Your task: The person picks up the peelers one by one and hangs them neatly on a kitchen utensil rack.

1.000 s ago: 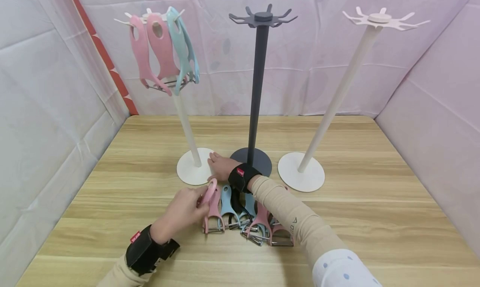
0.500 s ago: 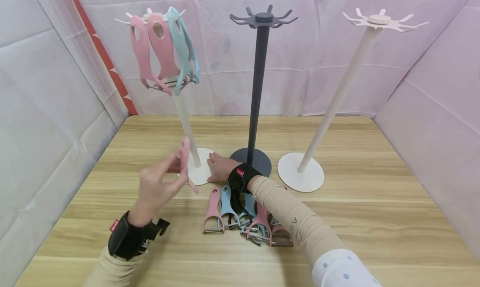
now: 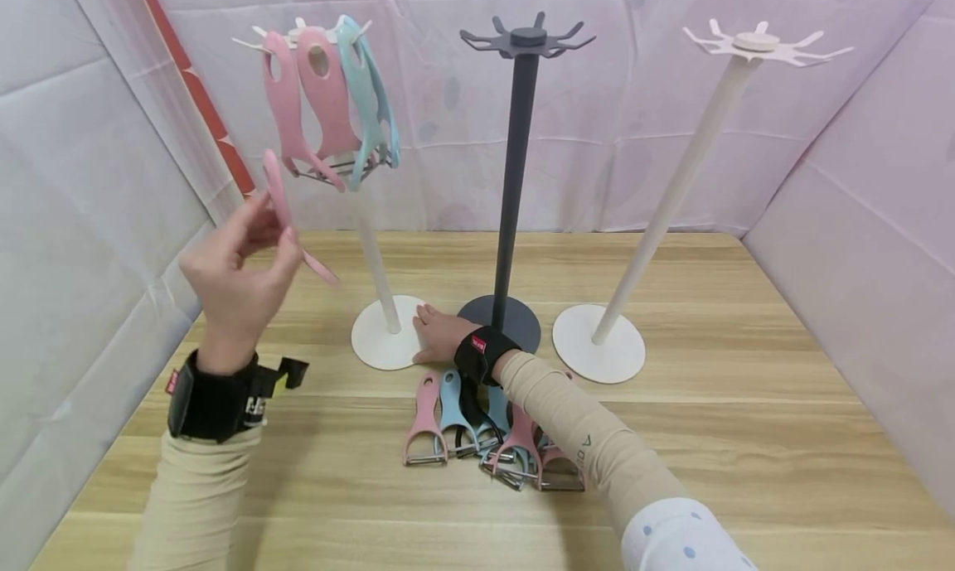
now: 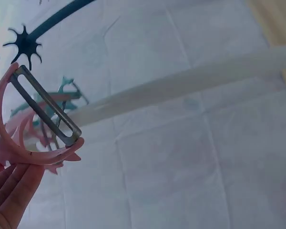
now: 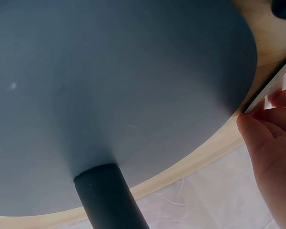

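My left hand (image 3: 242, 264) pinches a pink peeler (image 3: 278, 191) by its handle, raised left of the left white stand (image 3: 373, 260). In the left wrist view the peeler's metal blade (image 4: 47, 107) faces the camera. Pink peelers (image 3: 328, 99) and light blue peelers (image 3: 361, 99) hang from that stand's hooks, just above the held one. My right hand (image 3: 440, 333) rests on the right edge of the stand's round white base (image 3: 369, 339). Below it lies a pile of pink (image 3: 425, 405), blue (image 3: 451, 401) and black peelers (image 3: 470, 401), partly hidden by the right forearm.
A dark grey stand (image 3: 515, 173) rises in the middle, its base (image 3: 522, 322) close beside the right hand. Another white stand (image 3: 671, 190) leans in view at the right. Both have bare hooks. Cloth walls enclose the wooden table (image 3: 746, 438).
The left hand has lifted the pink peeler off the table beside the pile and carried it up and left, towards the hanging peelers. My right hand has stayed on the white base.
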Action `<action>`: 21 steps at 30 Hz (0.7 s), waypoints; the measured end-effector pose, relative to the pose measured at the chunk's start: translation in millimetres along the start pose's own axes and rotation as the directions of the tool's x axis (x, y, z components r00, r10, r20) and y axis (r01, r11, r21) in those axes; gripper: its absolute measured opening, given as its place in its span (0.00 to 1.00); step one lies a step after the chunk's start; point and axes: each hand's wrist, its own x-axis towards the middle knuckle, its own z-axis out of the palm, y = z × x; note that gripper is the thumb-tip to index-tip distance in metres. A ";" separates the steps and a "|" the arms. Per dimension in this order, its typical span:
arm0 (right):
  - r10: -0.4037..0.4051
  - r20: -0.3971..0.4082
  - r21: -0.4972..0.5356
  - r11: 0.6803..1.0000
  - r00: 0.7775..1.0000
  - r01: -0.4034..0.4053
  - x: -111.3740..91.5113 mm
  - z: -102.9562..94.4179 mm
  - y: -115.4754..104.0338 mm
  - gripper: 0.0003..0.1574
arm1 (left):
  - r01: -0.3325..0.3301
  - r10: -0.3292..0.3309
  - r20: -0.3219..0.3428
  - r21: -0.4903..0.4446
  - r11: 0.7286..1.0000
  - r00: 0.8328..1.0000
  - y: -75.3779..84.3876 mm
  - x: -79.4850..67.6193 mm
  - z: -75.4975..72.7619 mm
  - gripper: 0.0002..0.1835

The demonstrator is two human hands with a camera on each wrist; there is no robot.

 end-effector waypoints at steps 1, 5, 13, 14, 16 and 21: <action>0.002 0.001 0.005 1.000 1.000 -0.002 -1.1 -0.6 -0.4 0.48 | 0.010 -0.010 -0.014 0.009 1.000 1.000 -1.3 6.0 -0.1 0.16; 0.002 0.000 0.032 0.999 1.000 -0.002 -5.5 -3.2 -3.4 0.48 | 0.036 -0.033 -0.049 0.071 0.997 0.998 -6.5 26.6 -0.1 0.16; 0.008 0.008 0.003 1.000 1.000 -0.008 -5.0 -3.7 -7.5 0.48 | 0.044 -0.033 -0.052 0.227 0.973 0.998 -14.5 59.1 3.6 0.17; 0.008 0.007 0.003 1.000 1.000 -0.008 -4.3 -3.4 -7.7 0.48 | 0.040 -0.031 -0.038 0.243 0.969 0.999 -14.5 62.3 3.8 0.17; 0.007 0.006 0.000 1.000 1.000 -0.007 -2.7 -2.3 -7.6 0.48 | 0.032 -0.032 -0.004 0.272 0.962 0.999 -14.4 68.0 4.4 0.16; 0.004 0.009 -0.007 1.000 1.000 -0.004 0.0 -1.2 -8.2 0.48 | 0.001 -0.021 0.058 0.320 0.948 0.998 -15.9 74.2 7.9 0.15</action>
